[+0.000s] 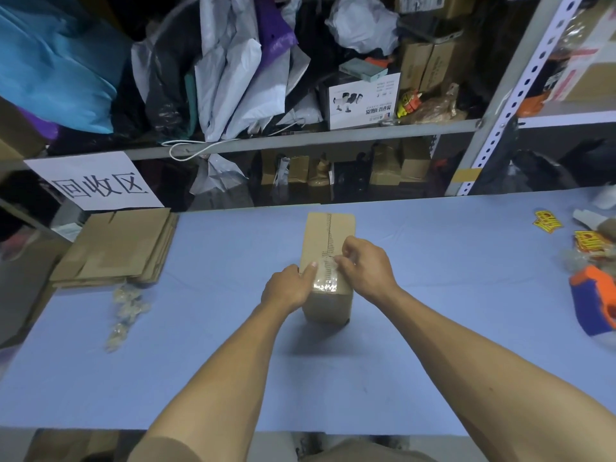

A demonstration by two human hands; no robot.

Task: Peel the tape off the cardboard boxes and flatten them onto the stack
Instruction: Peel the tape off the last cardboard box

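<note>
A closed brown cardboard box point(325, 235) stands in the middle of the blue table point(233, 361), its long side pointing away from me. Clear tape point(328, 280) covers the near part of its top seam and runs down the near face. My left hand point(288, 288) presses on the box's near left top edge, thumb on the tape. My right hand point(363, 266) pinches the tape strip at the seam with thumb and fingers. A stack of flattened cardboard point(116, 250) lies at the table's far left corner.
Crumpled balls of peeled tape point(125, 311) lie in front of the stack. An orange and blue tape dispenser point(595, 300) and yellow-red packets point(546, 221) sit at the right edge. Cluttered shelves point(300, 138) stand behind the table, with a paper sign point(96, 185) above the stack.
</note>
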